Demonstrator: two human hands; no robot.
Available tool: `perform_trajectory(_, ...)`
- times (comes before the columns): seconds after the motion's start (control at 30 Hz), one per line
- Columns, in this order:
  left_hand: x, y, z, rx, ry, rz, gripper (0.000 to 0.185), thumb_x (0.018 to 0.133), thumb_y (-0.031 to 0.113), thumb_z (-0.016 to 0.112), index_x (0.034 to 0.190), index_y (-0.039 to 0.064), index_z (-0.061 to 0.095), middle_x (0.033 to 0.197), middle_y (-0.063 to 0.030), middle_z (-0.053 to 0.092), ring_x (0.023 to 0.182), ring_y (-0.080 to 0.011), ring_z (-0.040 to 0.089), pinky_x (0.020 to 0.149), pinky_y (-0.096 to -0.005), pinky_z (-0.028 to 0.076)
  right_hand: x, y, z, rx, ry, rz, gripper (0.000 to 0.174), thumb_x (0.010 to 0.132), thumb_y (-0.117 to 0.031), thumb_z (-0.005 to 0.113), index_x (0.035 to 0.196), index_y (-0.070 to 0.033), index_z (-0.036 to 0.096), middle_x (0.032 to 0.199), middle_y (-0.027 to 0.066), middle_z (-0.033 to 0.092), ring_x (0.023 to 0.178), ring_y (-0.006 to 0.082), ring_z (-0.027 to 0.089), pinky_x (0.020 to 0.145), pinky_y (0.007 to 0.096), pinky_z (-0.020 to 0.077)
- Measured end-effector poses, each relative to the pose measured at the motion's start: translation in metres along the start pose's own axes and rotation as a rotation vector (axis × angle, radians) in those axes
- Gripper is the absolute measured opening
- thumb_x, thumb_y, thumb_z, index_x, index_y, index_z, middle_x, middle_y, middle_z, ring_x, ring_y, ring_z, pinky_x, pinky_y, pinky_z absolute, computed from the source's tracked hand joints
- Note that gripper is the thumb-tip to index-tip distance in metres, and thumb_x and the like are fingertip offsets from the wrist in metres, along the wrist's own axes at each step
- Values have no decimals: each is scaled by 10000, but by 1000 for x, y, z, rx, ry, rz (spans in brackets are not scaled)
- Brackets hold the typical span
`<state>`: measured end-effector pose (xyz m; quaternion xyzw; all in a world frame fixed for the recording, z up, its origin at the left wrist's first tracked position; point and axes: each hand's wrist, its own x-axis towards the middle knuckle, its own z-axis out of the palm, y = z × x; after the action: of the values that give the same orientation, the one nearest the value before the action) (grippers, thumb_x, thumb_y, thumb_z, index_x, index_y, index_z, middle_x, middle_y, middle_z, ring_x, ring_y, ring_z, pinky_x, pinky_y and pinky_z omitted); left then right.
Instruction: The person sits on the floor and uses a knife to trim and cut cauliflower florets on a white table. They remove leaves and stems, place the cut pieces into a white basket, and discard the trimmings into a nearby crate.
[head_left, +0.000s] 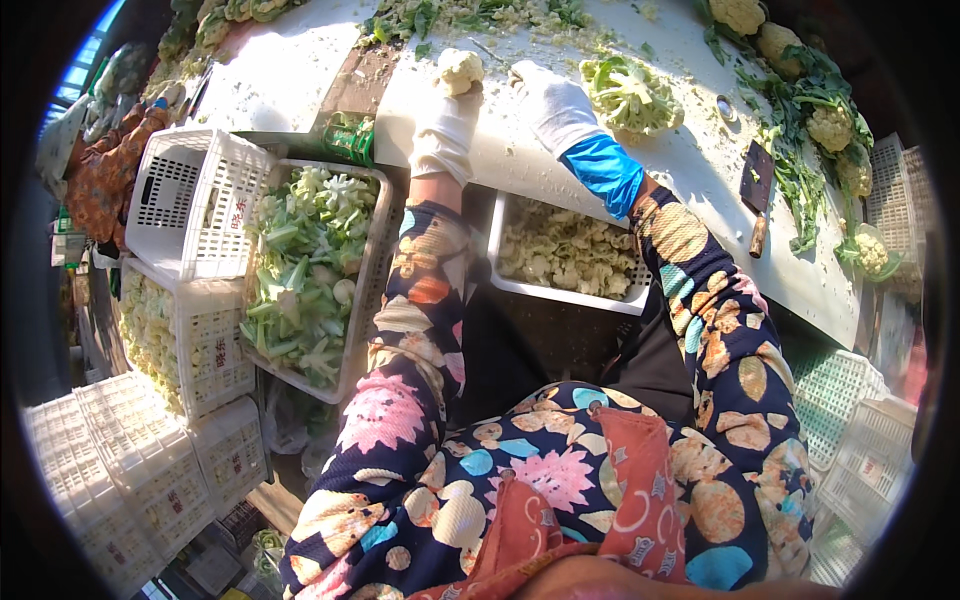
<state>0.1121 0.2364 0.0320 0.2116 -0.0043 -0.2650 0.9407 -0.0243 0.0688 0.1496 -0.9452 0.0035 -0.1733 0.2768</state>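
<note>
My left hand (448, 120), in a white glove, holds a piece of cauliflower (459, 71) above the white tabletop. My right hand (551, 105), in a white glove with a blue plastic cuff, is shut on a small knife, whose thin blade (487, 51) points toward the cauliflower piece without touching it. Just right of this hand a trimmed cauliflower head (630, 94) lies stem side up. Below my hands, at the table's front edge, a white crate (570, 296) holds many cauliflower florets (562, 247).
A cleaver (756, 180) lies at the right, near whole cauliflowers (830, 127) and leaves. To my left stands a crate of cut stalks (300, 277) beside stacked white crates (217, 360). A green basket (350, 139) is behind it. Another person's patterned sleeve (112, 172) shows far left.
</note>
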Motion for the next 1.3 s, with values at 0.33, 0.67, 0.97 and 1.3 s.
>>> perform_trajectory(0.33, 6, -13, 4, 10, 14, 7, 346, 1017, 337, 488, 1196, 52, 569, 1072, -137, 641, 892, -238, 637, 625, -306, 500, 7, 45, 14, -2, 131, 133, 236, 941, -242, 561, 1010, -27, 627, 915, 214, 713, 836, 375, 699, 702, 455, 547)
perform_trajectory(0.67, -77, -68, 114, 726, 353, 369, 504, 1037, 425, 372, 1336, 42, 504, 1220, -132, 605, 1137, -249, 585, 971, -370, 502, -15, 38, -13, 1577, -14, 770, 225, 1025, -290, 526, 918, -94, 555, 624, 2, 481, 468, 116, 434, 396, 258, 338)
perform_trajectory(0.97, -46, -122, 30, 174, 181, 10, 347, 1012, 309, 492, 1216, 34, 553, 1182, -150, 622, 994, -353, 627, 938, -623, 481, -73, 37, 6, 355, 166, 428, 307, 914, -286, 621, 1057, -18, 654, 885, 243, 687, 854, 412, 661, 762, 446, 524)
perform_trajectory(1.3, -98, -144, 38, 1077, 197, 243, 249, 960, 189, 592, 1090, -13, 658, 980, -141, 688, 851, -243, 660, 739, -330, 544, -143, 40, 14, 92, -75, 243, 293, 928, -266, 604, 1008, 11, 652, 927, 269, 663, 917, 424, 642, 804, 472, 520)
